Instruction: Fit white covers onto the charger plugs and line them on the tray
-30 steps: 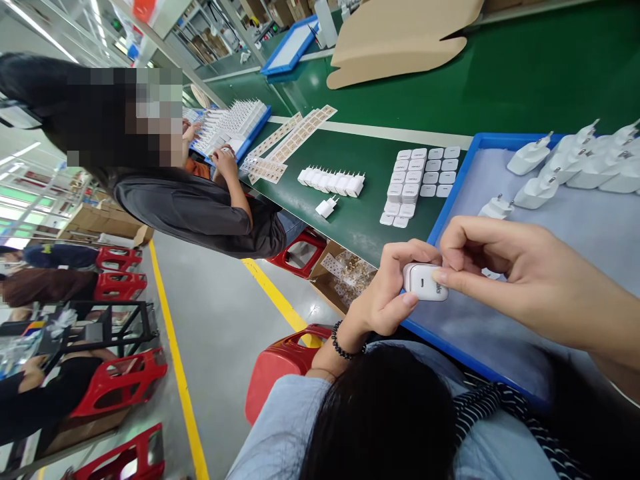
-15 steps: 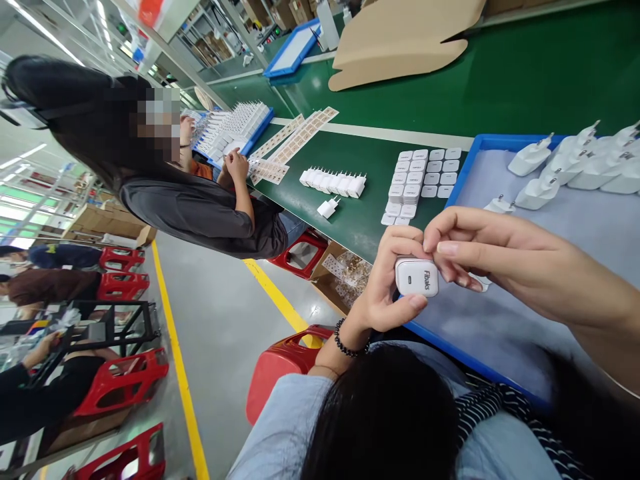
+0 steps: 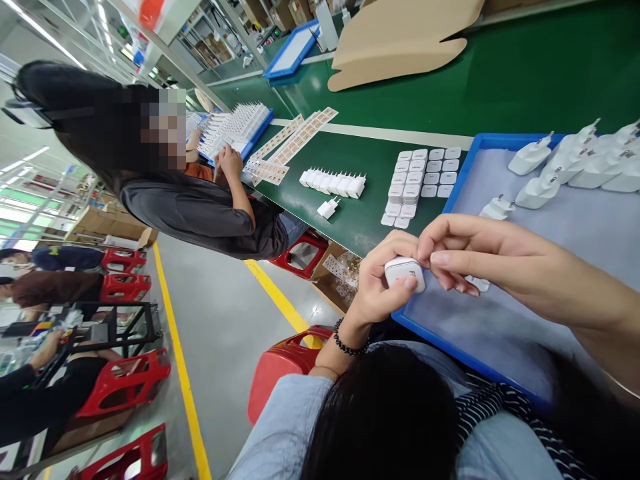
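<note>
My left hand [image 3: 383, 280], with a dark beaded bracelet on its wrist, grips a white charger [image 3: 400, 268] just beyond the near edge of a blue tray. The thumb lies across the charger's face and covers most of its printed lettering. Close against the charger's right side, my right hand [image 3: 467, 257] has its thumb and fingertips curled together. Whatever they may pinch is hidden. Beneath the right hand, part of a small white piece [image 3: 479, 283] shows on the tray. Another white charger [image 3: 497, 208] with pins lies just beyond the right fingers.
The blue tray [image 3: 463, 170] carries several chargers [image 3: 595, 160] at its far right. On the green table are stacked white square pieces [image 3: 407, 175], a row of chargers [image 3: 333, 181] and a single charger [image 3: 329, 208]. Brown cardboard [image 3: 400, 40] lies behind. A co-worker [image 3: 190, 207] sits at left.
My left hand has shifted slightly left and tilted the charger, and its thumb now covers much of the lettering. The right hand moved a little left with it. The co-worker's hands shifted slightly.
</note>
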The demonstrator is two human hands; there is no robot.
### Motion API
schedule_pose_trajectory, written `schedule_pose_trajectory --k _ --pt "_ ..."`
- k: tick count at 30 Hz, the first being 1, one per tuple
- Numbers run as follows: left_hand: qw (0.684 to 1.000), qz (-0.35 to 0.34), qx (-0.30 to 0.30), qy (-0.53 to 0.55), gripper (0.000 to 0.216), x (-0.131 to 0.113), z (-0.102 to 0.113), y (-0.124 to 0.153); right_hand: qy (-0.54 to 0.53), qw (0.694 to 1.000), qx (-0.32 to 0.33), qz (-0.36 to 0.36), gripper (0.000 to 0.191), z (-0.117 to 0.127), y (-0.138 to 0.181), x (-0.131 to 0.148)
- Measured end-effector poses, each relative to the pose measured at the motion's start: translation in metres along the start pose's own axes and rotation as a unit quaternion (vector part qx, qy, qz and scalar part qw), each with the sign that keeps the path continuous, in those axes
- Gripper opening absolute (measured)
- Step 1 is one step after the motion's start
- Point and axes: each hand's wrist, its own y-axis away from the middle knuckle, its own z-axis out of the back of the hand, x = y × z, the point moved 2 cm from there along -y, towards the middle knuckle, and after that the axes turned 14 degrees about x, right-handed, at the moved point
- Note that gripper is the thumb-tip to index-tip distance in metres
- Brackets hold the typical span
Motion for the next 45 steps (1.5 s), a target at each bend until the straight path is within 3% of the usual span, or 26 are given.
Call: schedule_pose_trajectory --k 7,13,19,24,30,33,37,45 --pt "1.0 -0.015 -0.013 -0.02 0.031 0.002 0.0 -0.001 0.005 1.0 0.019 -0.022 0.017 -0.002 0.001 -0.003" --pt "0.998 -0.015 -0.052 -0.021 0.03 0.006 -0.001 0.0 0.077 0.997 -0.01 -0.014 0.017 -0.004 -0.001 -0.001" --pt "0.99 0.071 -0.094 0.071 0.051 0.009 -0.006 0.001 0.16 0.987 -0.005 -0.021 0.017 -0.004 -0.002 -0.005" --pt "0.981 0.13 -0.101 0.102 0.05 0.006 -0.006 0.0 0.204 0.979 -0.006 -0.004 0.02 -0.001 -0.005 -0.01" --pt "0.983 0.144 -0.091 0.068 0.047 -0.002 -0.006 -0.004 0.117 0.993 -0.012 0.024 0.008 0.0 -0.013 -0.014" --pt "0.98 0.152 -0.091 0.094 0.046 -0.002 -0.009 -0.004 0.043 0.999 -0.006 0.028 0.012 0.0 -0.017 -0.016" --pt "0.974 0.161 -0.115 0.107 0.044 0.002 -0.01 -0.002 0.026 0.999 -0.021 0.04 0.014 0.001 -0.021 -0.02" --pt "0.976 0.186 -0.113 0.013 0.047 0.001 -0.01 -0.004 0.186 0.98 -0.055 0.049 0.025 0.0 -0.019 -0.021"
